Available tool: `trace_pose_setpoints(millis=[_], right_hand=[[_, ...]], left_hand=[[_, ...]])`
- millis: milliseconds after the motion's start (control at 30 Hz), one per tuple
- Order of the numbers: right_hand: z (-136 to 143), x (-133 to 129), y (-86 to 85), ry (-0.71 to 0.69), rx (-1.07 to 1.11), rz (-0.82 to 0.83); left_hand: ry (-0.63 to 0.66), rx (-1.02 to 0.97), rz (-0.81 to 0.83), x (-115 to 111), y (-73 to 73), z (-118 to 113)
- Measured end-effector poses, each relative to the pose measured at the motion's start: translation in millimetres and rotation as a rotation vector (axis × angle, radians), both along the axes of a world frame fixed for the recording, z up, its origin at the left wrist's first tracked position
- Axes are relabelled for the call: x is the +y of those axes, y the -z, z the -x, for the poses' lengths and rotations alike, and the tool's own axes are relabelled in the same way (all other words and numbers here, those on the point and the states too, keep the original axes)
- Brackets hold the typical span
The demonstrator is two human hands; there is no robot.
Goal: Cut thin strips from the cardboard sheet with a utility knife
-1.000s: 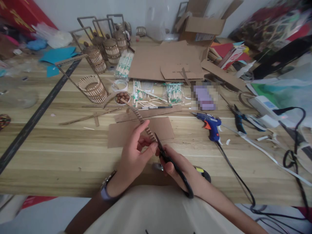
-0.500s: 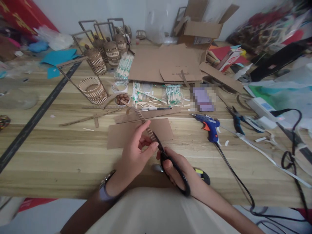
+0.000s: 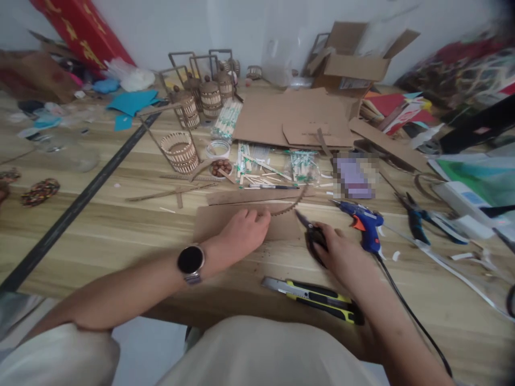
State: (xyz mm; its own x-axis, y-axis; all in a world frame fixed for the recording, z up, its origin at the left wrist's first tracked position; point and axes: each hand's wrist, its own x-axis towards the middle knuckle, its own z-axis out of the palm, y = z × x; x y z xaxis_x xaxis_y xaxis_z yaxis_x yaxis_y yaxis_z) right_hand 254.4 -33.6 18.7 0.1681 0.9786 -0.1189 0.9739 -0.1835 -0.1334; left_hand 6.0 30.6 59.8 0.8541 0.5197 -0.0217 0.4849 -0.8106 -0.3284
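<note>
My left hand [image 3: 245, 233] is closed on one end of a thin, curved corrugated cardboard strip [image 3: 290, 208], held over a flat cardboard piece [image 3: 213, 220]. The strip's free end arcs up and to the right. In my right hand [image 3: 336, 246] is a pair of black scissors [image 3: 311, 230], their blades together and pointing up-left, just below the strip and apart from it. A yellow-and-black utility knife [image 3: 314, 297] lies on the table below both hands, its blade end to the left.
A blue glue gun [image 3: 364, 222] with a black cord lies right of my right hand, pliers [image 3: 418, 220] beyond it. Further back are an open slatted basket [image 3: 179, 151], a bowl of brown beads [image 3: 220, 168], bagged sticks [image 3: 301, 165] and large cardboard sheets [image 3: 277, 115].
My hands have parted: the scissors have come away from the strip and moved right. My left hand has turned and lowered with the strip. The utility knife is now uncovered, and the view has shifted.
</note>
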Motion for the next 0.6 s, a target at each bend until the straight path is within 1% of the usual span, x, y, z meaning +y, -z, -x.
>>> trace_pose_setpoints(millis=[67,167,233,300,367,467,533,600], right_hand=[[-1.4,2.0,2.9,-0.037,-0.089,-0.008],[3.8,1.6,-2.0,-0.096,-0.222,-0.084],[9.0,2.6,-8.3,-0.109,-0.205,-0.153],[13.3,6.9,-12.7,-0.082,-0.018,-0.211],[15.9,14.1,-12.9,-0.022,0.284,-0.232],[17.8,26.0,-6.5,0.041,0.716,-0.194],[19.3,31.8,-2.3,0.046,0.937,-0.151],[21.0,35.3,-1.7,0.050,1.101,-0.144]], left_hand=[[-0.002,0.075,-0.048,3.1,4.9,-4.5],[-0.004,0.098,-0.066,3.0,16.6,-10.1],[-0.003,0.085,-0.061,1.3,23.3,-12.2],[0.013,0.065,-0.052,-0.7,26.9,-13.1],[0.045,0.039,-0.046,-2.7,27.1,-13.2],[0.103,-0.004,-0.040,-5.6,24.1,-12.9],[0.141,-0.048,-0.053,-7.3,22.8,-12.3],[0.164,-0.102,-0.075,-8.3,22.9,-11.0]])
